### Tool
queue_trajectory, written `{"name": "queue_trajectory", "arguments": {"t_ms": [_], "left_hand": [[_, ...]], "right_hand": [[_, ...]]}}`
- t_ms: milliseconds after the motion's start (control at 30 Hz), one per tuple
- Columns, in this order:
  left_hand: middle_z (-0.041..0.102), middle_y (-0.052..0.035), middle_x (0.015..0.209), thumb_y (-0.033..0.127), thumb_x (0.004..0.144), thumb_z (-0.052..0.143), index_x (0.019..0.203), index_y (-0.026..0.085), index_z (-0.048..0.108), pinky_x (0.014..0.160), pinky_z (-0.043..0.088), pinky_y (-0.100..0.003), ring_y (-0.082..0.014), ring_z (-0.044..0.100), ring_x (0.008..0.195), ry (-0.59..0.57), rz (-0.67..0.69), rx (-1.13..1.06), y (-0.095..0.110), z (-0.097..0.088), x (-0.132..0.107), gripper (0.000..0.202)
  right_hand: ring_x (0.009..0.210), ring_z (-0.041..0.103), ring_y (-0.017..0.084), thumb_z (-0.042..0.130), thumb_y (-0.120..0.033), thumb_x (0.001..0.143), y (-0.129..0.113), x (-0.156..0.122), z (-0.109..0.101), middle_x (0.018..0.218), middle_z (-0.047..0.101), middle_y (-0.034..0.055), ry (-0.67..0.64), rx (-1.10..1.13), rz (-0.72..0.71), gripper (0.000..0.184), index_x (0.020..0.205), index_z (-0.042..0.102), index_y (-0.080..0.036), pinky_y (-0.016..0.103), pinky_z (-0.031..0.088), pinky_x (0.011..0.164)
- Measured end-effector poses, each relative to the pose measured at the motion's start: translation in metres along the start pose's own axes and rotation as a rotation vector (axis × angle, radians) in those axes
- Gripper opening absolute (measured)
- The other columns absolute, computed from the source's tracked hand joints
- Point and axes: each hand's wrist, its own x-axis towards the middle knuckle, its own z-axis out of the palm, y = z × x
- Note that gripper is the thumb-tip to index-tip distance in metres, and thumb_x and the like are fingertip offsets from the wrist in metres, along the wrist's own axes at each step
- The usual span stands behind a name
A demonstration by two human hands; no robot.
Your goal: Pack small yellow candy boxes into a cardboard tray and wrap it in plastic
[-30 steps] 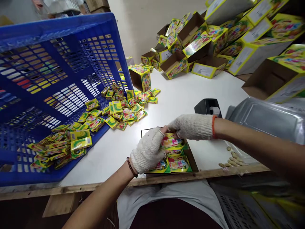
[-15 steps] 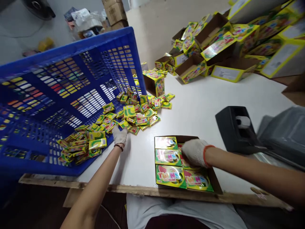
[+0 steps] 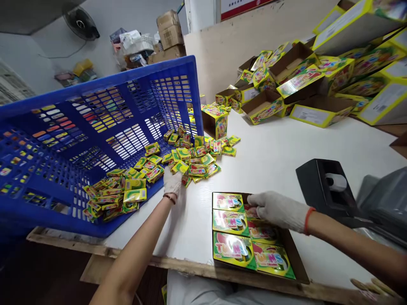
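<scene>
A shallow brown tray [image 3: 292,254] at the table's near edge holds several yellow-green "Twins" packets [image 3: 233,248] laid flat in two columns. My right hand [image 3: 273,208], in a white knit glove, rests on the packets in the tray's right column, fingers pressed flat. My left hand [image 3: 172,181], also gloved, reaches to the pile of loose packets [image 3: 190,163] spilling from the blue crate [image 3: 95,127]. Its fingers curl down on a packet at the pile's near edge; what they grip is hidden.
The tipped blue crate takes the table's left side, with more packets inside [image 3: 117,192]. A black tape dispenser [image 3: 324,186] stands right of the tray. Open yellow cartons [image 3: 286,84] are heaped at the back right. One small carton [image 3: 216,120] stands by the crate.
My left hand left the tray and went out to the loose packet pile. My right hand stayed on the tray's packets. The camera tilted up.
</scene>
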Motion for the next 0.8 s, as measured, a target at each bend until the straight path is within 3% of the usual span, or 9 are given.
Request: {"name": "queue_trajectory", "arguments": {"t_ms": [133,267,367,433,500,567,600,700,800], "left_hand": [[0.069,-0.0071,0.105,0.022,0.07,0.063,0.119,0.021,0.05,0.08,0.058,-0.038,-0.0184,0.069,0.083,-0.162,-0.056,-0.263,0.017,-0.014,-0.046,0.051],[0.066,-0.0049,0.114,0.029,0.073,0.071,0.128,0.026,0.049,0.086,0.058,-0.038,-0.0174,0.069,0.089,-0.548,-0.113,-0.589,0.04,-0.012,-0.093,0.059],[0.066,-0.0061,0.121,0.026,0.08,0.067,0.129,0.025,0.054,0.095,0.055,-0.037,-0.0201,0.067,0.104,-0.689,0.11,-0.45,0.054,-0.007,-0.117,0.051],[0.067,-0.0062,0.121,0.019,0.085,0.06,0.131,0.025,0.057,0.102,0.051,-0.036,-0.02,0.064,0.112,-0.692,0.418,-0.261,0.062,-0.005,-0.126,0.047],[0.069,-0.0064,0.118,0.012,0.089,0.051,0.132,0.025,0.059,0.105,0.049,-0.036,-0.019,0.064,0.113,-0.705,0.717,-0.088,0.068,-0.002,-0.131,0.046],[0.07,-0.0069,0.117,0.008,0.09,0.044,0.131,0.024,0.06,0.103,0.051,-0.035,-0.0184,0.066,0.111,-0.725,0.935,0.011,0.073,0.001,-0.133,0.046],[0.07,-0.0072,0.117,0.007,0.09,0.042,0.13,0.024,0.061,0.101,0.052,-0.035,-0.0181,0.066,0.111,-0.724,1.016,0.039,0.073,0.004,-0.134,0.047],[0.067,-0.0105,0.128,0.006,0.09,0.04,0.143,0.022,0.05,0.105,0.051,-0.036,-0.0193,0.063,0.121,-0.677,1.138,0.148,0.067,0.013,-0.139,0.056],[0.052,-0.0192,0.148,0.016,0.091,0.046,0.153,0.014,0.035,0.116,0.04,-0.051,-0.0281,0.046,0.141,-0.615,1.097,0.438,0.048,0.021,-0.147,0.063]], "right_hand": [[0.048,0.043,0.01,0.051,-0.035,0.087,-0.016,0.002,-0.017,0.052,0.05,-0.0028,0.083,0.32,-0.064,0.025,0.071,0.061,-0.018,0.021,0.031,0.045],[0.045,0.043,0.01,0.05,-0.038,0.094,-0.043,0.005,-0.027,0.061,0.057,-0.001,0.24,0.713,-0.024,0.027,0.104,0.063,-0.017,0.02,0.032,0.041],[0.047,0.04,0.008,0.04,-0.047,0.101,-0.051,0.003,-0.044,0.077,0.063,0.005,0.272,0.94,-0.054,0.04,0.112,0.06,-0.014,0.019,0.029,0.039],[0.047,0.036,0.006,0.045,-0.05,0.099,-0.047,0.0,-0.06,0.079,0.063,0.005,0.12,0.877,-0.065,0.039,0.104,0.061,-0.013,0.019,0.025,0.039],[0.048,0.033,0.006,0.062,-0.051,0.09,-0.036,-0.004,-0.073,0.068,0.056,-0.0003,-0.178,0.703,-0.093,0.037,0.089,0.06,-0.014,0.018,0.022,0.04],[0.05,0.032,0.006,0.073,-0.054,0.076,-0.023,-0.009,-0.08,0.059,0.044,-0.0058,-0.428,0.57,-0.157,0.043,0.076,0.055,-0.016,0.018,0.022,0.043],[0.051,0.032,0.006,0.075,-0.056,0.072,-0.016,-0.011,-0.081,0.058,0.04,-0.0071,-0.485,0.537,-0.194,0.046,0.073,0.052,-0.017,0.019,0.022,0.044],[0.055,0.034,0.007,0.073,-0.056,0.068,-0.001,-0.013,-0.081,0.062,0.043,-0.006,-0.426,0.407,-0.244,0.044,0.075,0.052,-0.018,0.02,0.025,0.047],[0.062,0.044,0.011,0.069,-0.033,0.068,0.004,-0.013,-0.076,0.067,0.052,-0.003,-0.2,0.073,-0.188,0.022,0.078,0.059,-0.017,0.022,0.031,0.053]]}}
